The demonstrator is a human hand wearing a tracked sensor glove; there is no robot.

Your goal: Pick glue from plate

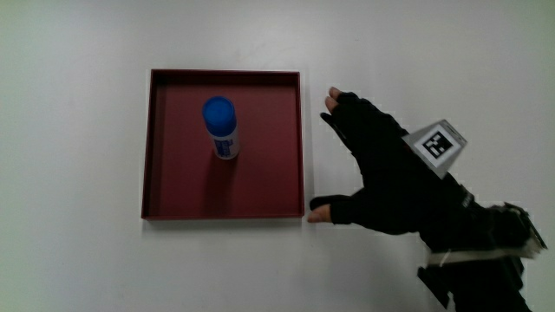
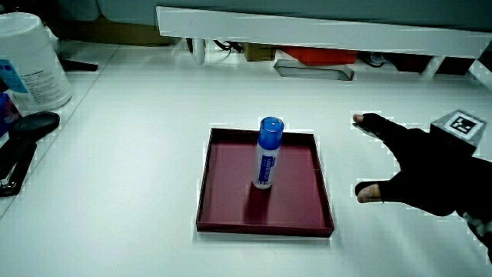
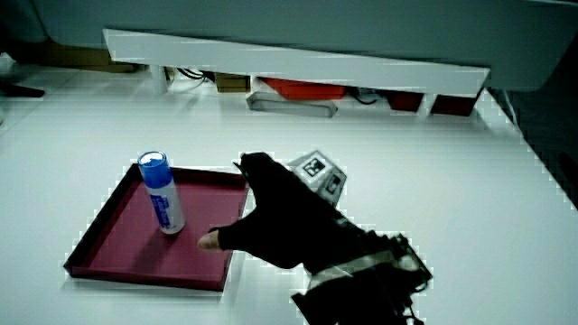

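A glue stick [image 1: 221,127] with a blue cap and white body stands upright in a square dark-red plate [image 1: 173,195]; in both side views the glue stick [image 2: 266,152] [image 3: 162,193] rises above the plate's [image 2: 223,165] [image 3: 108,239] low rim. The gloved hand [image 1: 334,156] hovers over the white table just beside the plate's edge, apart from the glue stick. Its fingers [image 1: 342,108] and thumb are spread and hold nothing. The patterned cube [image 1: 436,144] sits on the hand's back.
A white tub [image 2: 27,61] and a black tool [image 2: 23,138] stand near the table's edge in a side view. A low white partition [image 2: 323,35] with small items under it runs along the table, farther from the person than the plate.
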